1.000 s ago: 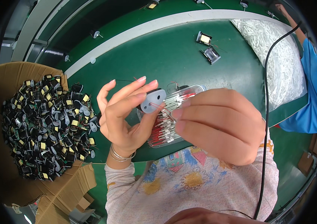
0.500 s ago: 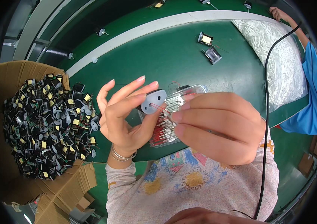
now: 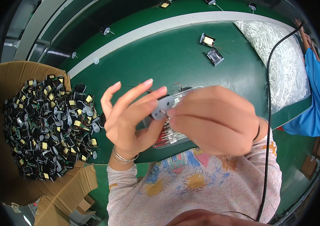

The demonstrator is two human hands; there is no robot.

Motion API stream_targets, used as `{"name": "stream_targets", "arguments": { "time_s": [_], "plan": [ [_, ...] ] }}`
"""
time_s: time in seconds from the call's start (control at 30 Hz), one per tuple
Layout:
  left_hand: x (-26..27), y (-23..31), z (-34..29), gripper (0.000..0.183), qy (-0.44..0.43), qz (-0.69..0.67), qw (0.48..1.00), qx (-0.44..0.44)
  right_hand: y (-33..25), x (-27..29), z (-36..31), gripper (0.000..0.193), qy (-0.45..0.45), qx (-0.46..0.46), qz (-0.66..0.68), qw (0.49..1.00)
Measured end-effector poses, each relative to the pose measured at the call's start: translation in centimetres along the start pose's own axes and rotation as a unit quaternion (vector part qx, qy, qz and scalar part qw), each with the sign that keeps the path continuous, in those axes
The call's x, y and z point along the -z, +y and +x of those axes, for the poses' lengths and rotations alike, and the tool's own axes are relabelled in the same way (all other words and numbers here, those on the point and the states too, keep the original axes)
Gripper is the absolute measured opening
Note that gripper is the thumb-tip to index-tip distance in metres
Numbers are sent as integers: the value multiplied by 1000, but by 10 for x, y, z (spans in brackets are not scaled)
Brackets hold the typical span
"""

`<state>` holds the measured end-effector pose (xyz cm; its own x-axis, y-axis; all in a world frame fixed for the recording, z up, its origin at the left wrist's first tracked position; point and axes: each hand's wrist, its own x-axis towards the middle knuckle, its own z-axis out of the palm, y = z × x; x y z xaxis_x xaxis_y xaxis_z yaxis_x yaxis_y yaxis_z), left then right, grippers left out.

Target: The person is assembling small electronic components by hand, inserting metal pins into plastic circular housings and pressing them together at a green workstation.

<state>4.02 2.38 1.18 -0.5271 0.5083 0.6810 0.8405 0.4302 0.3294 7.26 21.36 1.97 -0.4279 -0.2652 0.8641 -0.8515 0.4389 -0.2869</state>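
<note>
Housing (image 3: 163, 107) w/ grey oval cap (image 3: 160, 106), up in L hand (image 3: 128, 120) over clear tray (image 3: 195, 89).
L fingertips & thumb grip housing at its edges, other fingers spread; R hand (image 3: 214, 120) pinches narrow right by the cap, on a thin lead (image 3: 166, 113) at a hole in it, tips blurred. Tray below, partly hidden by hands, holds white & red leads (image 3: 171, 136). L side: cardboard box (image 3: 35, 69) w/ heap of black housings (image 3: 50, 128), some w/ yellow blocks. Beyond hands, on green table (image 3: 160, 56): two more units, upper (image 3: 207, 39) w/ yellow block, lower (image 3: 215, 57) dark, near each other. R side: clear bag of white tubes (image 3: 280, 64), black cable (image 3: 269, 86) in front, co-worker in blue (image 3: 312, 83) past it.
</note>
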Motion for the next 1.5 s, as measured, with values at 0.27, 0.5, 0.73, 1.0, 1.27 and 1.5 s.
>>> {"name": "stream_targets", "arguments": {
  "time_s": [0.27, 0.5, 0.73, 1.0, 1.27, 1.5],
  "plan": [
    [-14, -6, -7, 47, 42, -242, 966, 82, 8, 3, 2, 26, 26, -95, 104, 990],
    [-13, -2, -11, 35, 88, -380, 918, 76, 6, 4, -1, 27, 13, -21, 28, 999],
    [-14, 7, -10, 30, 101, -323, 938, 71, 3, -2, -4, 27, 14, -47, 33, 998],
    [-18, 10, -19, 32, 135, -446, 879, 100, 5, -16, -6, 29, 82, 32, -9, 996],
    [-16, -1, -14, 37, 60, -487, 856, 160, 8, -7, -5, 27, 28, -30, 10, 999],
    [-27, 5, -19, 29, 111, -318, 940, 53, 11, -7, -8, 29, 1, -134, 119, 984]
  ]
}}
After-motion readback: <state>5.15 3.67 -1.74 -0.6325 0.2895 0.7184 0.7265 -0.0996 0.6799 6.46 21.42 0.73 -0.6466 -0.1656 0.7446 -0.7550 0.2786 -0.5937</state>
